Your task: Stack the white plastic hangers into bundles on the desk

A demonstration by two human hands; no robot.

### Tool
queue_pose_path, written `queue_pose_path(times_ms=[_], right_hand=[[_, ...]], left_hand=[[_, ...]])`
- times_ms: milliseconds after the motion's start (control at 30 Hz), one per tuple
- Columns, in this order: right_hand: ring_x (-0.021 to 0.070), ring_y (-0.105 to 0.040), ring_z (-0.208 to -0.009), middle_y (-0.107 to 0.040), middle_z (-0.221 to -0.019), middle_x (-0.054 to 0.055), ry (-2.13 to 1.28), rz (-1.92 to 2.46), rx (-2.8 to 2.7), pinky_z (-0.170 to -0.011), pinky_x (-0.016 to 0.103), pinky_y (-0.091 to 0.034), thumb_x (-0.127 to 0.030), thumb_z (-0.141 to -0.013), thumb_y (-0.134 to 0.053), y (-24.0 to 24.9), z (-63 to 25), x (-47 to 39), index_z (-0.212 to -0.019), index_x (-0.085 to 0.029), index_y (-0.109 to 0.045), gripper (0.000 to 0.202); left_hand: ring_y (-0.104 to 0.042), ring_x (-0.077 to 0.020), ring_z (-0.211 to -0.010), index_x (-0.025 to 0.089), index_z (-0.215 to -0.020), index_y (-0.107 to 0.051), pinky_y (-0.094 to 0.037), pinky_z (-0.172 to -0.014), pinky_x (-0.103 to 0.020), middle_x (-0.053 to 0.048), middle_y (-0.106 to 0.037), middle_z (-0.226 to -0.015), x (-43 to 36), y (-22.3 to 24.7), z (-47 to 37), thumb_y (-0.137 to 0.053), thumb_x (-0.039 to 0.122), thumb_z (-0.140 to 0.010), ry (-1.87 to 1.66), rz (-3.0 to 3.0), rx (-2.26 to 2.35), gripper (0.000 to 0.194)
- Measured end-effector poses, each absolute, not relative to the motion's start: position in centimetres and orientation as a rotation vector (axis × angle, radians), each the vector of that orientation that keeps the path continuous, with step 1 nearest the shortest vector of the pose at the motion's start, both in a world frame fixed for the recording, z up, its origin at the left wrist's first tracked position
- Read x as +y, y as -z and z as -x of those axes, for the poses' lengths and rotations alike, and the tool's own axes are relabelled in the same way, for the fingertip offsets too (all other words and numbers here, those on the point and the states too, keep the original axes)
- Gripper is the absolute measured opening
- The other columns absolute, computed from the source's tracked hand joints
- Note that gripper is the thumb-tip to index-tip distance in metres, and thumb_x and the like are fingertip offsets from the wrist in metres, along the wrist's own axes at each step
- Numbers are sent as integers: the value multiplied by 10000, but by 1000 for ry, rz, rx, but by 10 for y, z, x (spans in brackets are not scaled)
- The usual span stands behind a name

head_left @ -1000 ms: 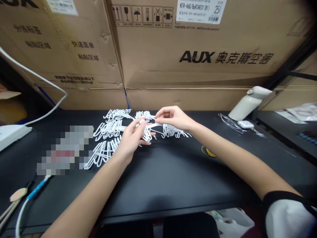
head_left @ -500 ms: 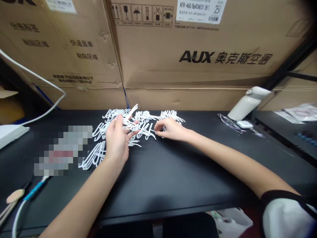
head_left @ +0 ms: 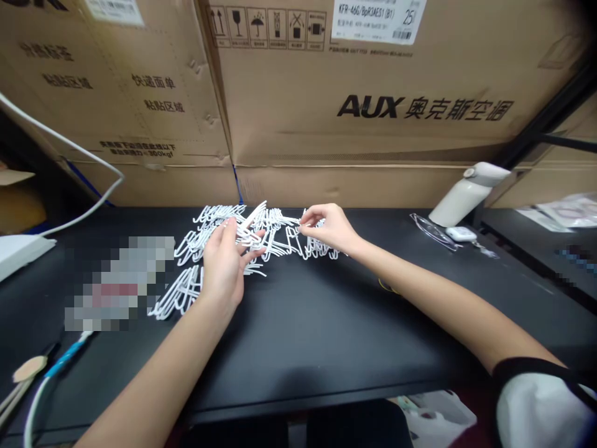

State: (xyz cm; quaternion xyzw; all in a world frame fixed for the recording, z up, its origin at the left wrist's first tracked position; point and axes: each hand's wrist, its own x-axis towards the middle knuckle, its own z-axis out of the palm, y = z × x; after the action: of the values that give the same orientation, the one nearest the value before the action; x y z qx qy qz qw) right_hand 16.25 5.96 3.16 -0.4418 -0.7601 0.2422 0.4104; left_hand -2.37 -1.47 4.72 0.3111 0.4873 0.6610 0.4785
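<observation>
Several bundles of thin white hook-like pieces (head_left: 180, 292) lie on the black table (head_left: 298, 336), left of and around the middle. My left hand (head_left: 224, 258) is wrapped round a bunch of the white pieces (head_left: 254, 218), which stick up past its thumb. To the right, my right hand (head_left: 329, 227) pinches the end of one white piece (head_left: 291, 236) with thumb and forefinger. Below that hand another cluster of white pieces (head_left: 321, 247) rests on the table, partly hidden by the hand.
Cardboard boxes (head_left: 373, 143) stand along the back. At the right are a pale bottle (head_left: 466, 196), a clear packet (head_left: 435, 233) and a small white case (head_left: 461, 234). A blurred object (head_left: 121, 280) and a white cable (head_left: 37, 398) lie at the left.
My right hand has moved up and slightly right, and a white piece now hangs from its fingertips. My left hand has shifted slightly right with its bunch.
</observation>
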Motion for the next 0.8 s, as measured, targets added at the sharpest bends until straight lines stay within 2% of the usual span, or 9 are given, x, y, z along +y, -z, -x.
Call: queue_pose_path(times_ms=[133, 300, 467, 600, 800], right_hand=[[147, -636, -682, -672, -707, 31, -661, 981, -1617, -679, 277, -498, -221, -661, -708, -34, -162, 62, -693, -148, -634, 109], [132, -630, -679, -657, -695, 8, -864, 876, -1217, -711, 296, -514, -261, -644, -768, -44, -164, 66, -701, -176, -590, 205], [131, -633, -684, -670, -690, 5, -1017, 824, -1292, -735, 307, -523, -275, -614, -805, -56, -167, 62, -681, -183, -601, 233], [130, -637, -671, -683, -683, 10, -1127, 794, -1415, -722, 305, -520, -281, -569, -837, -59, -169, 58, -668, -172, -612, 270], [136, -648, -685, -695, -680, 22, -1249, 807, -1491, -695, 292, -504, -286, -556, -845, -50, -167, 58, -645, -154, -611, 284]], left_hand=[[-683, -222, -944, 197, -971, -539, -568, -586, -242, -103, -609, -1152, -14, -46, 24, -542, 287, -892, -1564, -814, 1192, 120], [-703, -189, -784, 166, -1165, -520, -575, -516, -262, -134, -598, -1196, -17, -44, 16, -534, 293, -897, -1350, -1056, 1201, 297], [-700, -185, -722, 175, -1258, -502, -561, -481, -252, -154, -623, -1207, -21, -39, 9, -559, 322, -871, -1154, -1303, 1132, 418], [-706, -199, -742, 174, -1263, -500, -558, -490, -245, -154, -624, -1209, -21, -36, 10, -570, 352, -859, -1180, -1340, 1123, 447], [-706, -213, -757, 179, -1258, -513, -567, -501, -261, -143, -654, -1155, -19, -36, 9, -576, 300, -855, -1264, -1257, 1153, 425]])
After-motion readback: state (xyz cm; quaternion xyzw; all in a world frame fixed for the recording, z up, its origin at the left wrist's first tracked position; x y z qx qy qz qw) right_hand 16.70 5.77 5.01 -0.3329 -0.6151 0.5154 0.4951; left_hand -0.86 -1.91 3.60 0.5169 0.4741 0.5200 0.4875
